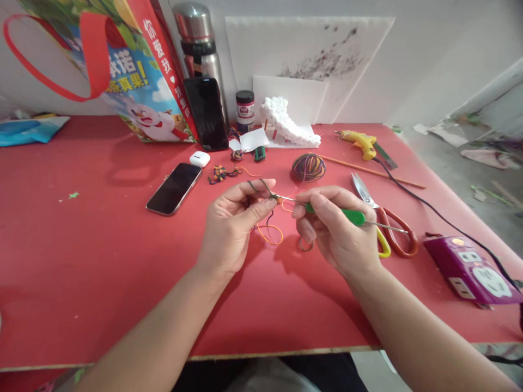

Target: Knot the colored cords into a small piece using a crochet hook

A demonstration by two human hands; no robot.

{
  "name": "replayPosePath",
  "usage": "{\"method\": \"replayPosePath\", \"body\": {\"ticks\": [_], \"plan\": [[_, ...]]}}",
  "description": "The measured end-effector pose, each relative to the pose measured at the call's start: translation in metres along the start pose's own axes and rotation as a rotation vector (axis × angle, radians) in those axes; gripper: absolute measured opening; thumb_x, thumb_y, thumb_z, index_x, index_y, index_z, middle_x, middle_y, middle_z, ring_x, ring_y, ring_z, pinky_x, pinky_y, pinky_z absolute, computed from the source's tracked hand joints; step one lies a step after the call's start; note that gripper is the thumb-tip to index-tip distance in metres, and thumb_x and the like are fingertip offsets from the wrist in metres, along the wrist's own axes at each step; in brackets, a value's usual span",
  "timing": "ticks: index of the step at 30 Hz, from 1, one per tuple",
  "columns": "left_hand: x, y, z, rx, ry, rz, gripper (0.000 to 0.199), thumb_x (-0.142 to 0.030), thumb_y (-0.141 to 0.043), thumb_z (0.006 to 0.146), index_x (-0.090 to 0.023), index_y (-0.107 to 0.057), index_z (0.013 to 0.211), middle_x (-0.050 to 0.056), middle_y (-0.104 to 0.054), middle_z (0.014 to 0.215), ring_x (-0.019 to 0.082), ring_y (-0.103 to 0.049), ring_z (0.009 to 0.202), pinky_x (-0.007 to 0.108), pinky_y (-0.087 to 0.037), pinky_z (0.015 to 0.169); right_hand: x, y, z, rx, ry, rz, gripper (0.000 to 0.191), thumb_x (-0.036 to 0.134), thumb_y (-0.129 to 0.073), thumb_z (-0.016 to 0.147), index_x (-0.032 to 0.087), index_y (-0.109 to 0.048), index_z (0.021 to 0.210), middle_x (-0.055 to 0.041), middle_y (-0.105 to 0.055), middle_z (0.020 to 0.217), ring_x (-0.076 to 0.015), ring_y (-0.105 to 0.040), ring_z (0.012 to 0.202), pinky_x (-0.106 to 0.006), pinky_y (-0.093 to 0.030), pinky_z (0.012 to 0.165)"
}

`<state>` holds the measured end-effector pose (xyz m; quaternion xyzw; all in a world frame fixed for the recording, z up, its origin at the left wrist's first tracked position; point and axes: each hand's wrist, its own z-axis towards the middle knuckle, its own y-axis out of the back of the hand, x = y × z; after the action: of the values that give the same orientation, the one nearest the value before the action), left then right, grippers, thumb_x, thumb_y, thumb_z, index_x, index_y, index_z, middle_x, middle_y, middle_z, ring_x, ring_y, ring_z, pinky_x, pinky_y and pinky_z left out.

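Between the thumb and fingers of my left hand (232,220) is a small piece of crochet (278,200), dark and orange. A dark strand of yarn runs over the left fingers, and loose orange and purple yarn (272,234) hangs below. My right hand (337,223) is closed around the green handle of a crochet hook (353,216). The hook's metal shaft points left, and its tip meets the crochet piece. Past both hands sits a multicoloured yarn ball (309,167), with a thin strand leading toward the work.
Scissors (368,193) with red handles lie right of my right hand, near a purple box (469,267) and a yellow glue gun (359,142). Two phones, one lying flat (175,188) and one upright (207,114), are at left. A thermos (196,24) and gift bag (159,81) stand behind.
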<state>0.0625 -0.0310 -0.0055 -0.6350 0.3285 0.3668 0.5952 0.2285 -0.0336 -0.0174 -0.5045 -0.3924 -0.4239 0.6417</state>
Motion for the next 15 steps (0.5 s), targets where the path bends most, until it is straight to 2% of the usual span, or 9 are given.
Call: {"method": "replayPosePath", "body": {"ticks": [9, 15], "plan": [[0.0011, 0.0016, -0.0004, -0.019, -0.060, 0.067, 0.025, -0.015, -0.093, 0.065, -0.024, -0.088, 0.088, 0.001, -0.075, 0.087, 0.008, -0.062, 0.079, 0.016, -0.055, 0.074, -0.0008, 0.0026, -0.0003, 0.016, 0.045, -0.026, 0.012, 0.030, -0.073, 0.097, 0.022, -0.082, 0.092, -0.0011, -0.073, 0.075, -0.0087, -0.060, 0.048, -0.020, -0.044, 0.038], [0.0016, 0.0024, -0.0008, -0.007, -0.051, 0.066, 0.023, -0.014, -0.091, 0.067, -0.024, -0.088, 0.087, 0.001, -0.075, 0.088, 0.007, -0.061, 0.077, 0.015, -0.054, 0.072, 0.0010, 0.0013, 0.0009, 0.008, 0.039, 0.001, 0.012, 0.027, -0.073, 0.096, 0.022, -0.081, 0.088, -0.0003, -0.072, 0.071, -0.0089, -0.059, 0.045, -0.021, -0.045, 0.038]]}}
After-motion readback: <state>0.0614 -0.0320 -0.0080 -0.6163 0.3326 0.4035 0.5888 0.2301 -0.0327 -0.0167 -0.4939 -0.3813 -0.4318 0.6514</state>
